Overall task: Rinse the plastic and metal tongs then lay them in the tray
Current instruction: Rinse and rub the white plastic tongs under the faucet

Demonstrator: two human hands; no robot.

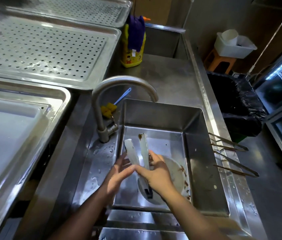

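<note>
— Nearest to the lens?
— Two bare forearms, reaching over the near rim of the sink (154,115).
— Right hand (155,172)?
— Curled round the plastic tongs (143,148) near the dark hinge, holding them above the sink, tips pointing far, brown smear on the right tip.
— Left hand (117,170)?
— Fingers stretched out, touching the left arm of those tongs, gripping nothing.
— Below them?
— Plate (178,170) with brown streaks on the sink floor.
— Metal tongs (240,147)?
— Two pairs, lying across the right rim of the sink, well apart from both hands.
— Tray (50,49)?
— Perforated, on the surface far left, beyond the faucet (124,80).
</note>
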